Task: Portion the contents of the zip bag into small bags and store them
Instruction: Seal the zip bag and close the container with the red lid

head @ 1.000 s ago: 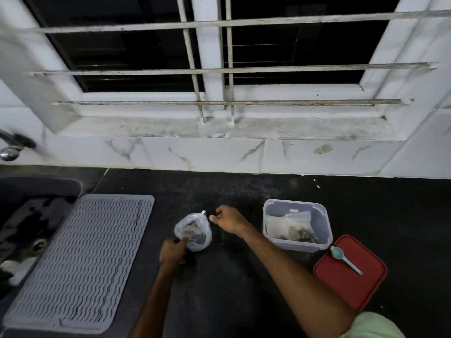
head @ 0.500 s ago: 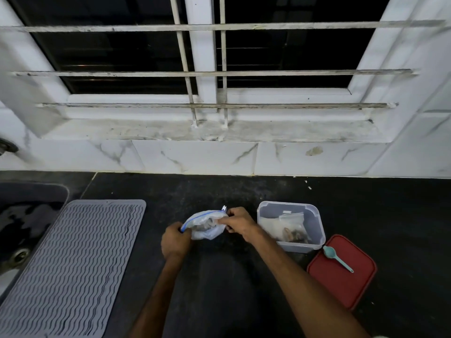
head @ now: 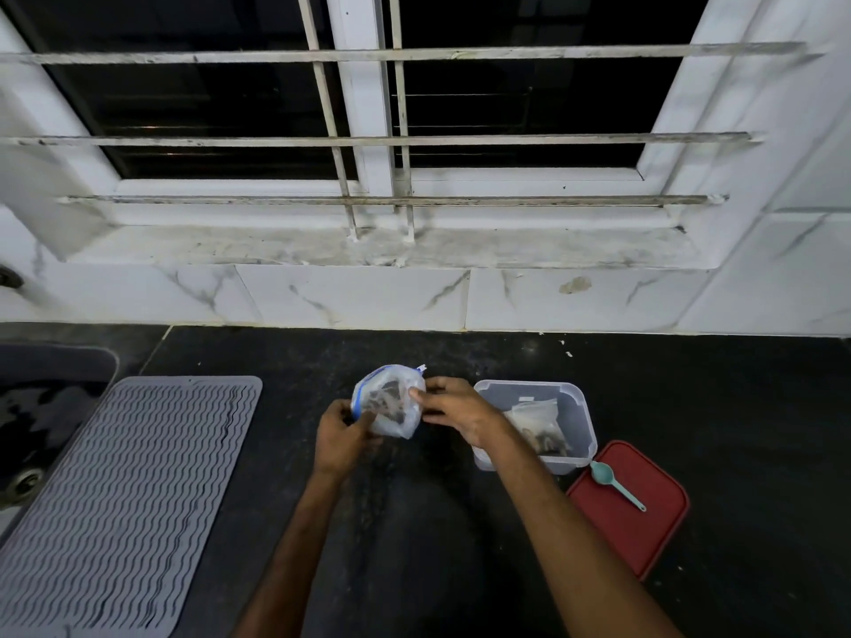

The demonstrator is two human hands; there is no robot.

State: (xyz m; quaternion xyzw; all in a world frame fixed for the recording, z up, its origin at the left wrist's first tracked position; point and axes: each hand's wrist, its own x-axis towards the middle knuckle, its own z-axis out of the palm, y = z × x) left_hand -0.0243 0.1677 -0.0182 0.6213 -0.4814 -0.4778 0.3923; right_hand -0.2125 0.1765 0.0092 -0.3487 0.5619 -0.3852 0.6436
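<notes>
A clear zip bag [head: 389, 400] with a blue seal strip and dark pieces inside is held just above the black counter, between both hands. My left hand [head: 340, 437] grips its lower left corner. My right hand [head: 453, 407] pinches its right side near the top. To the right stands a clear plastic container [head: 578, 409] with small filled bags [head: 536, 423] lying in it; my right forearm covers its near left corner.
A red lid [head: 635, 522] lies at the container's right front with a teal spoon [head: 614, 483] on it. A grey ribbed drying mat [head: 124, 495] covers the left counter beside a dark sink [head: 41, 407]. A tiled wall and barred window stand behind.
My right hand moved from the bag's top tip down onto its right side. The bag turned in both hands, its blue seal now along the upper left.
</notes>
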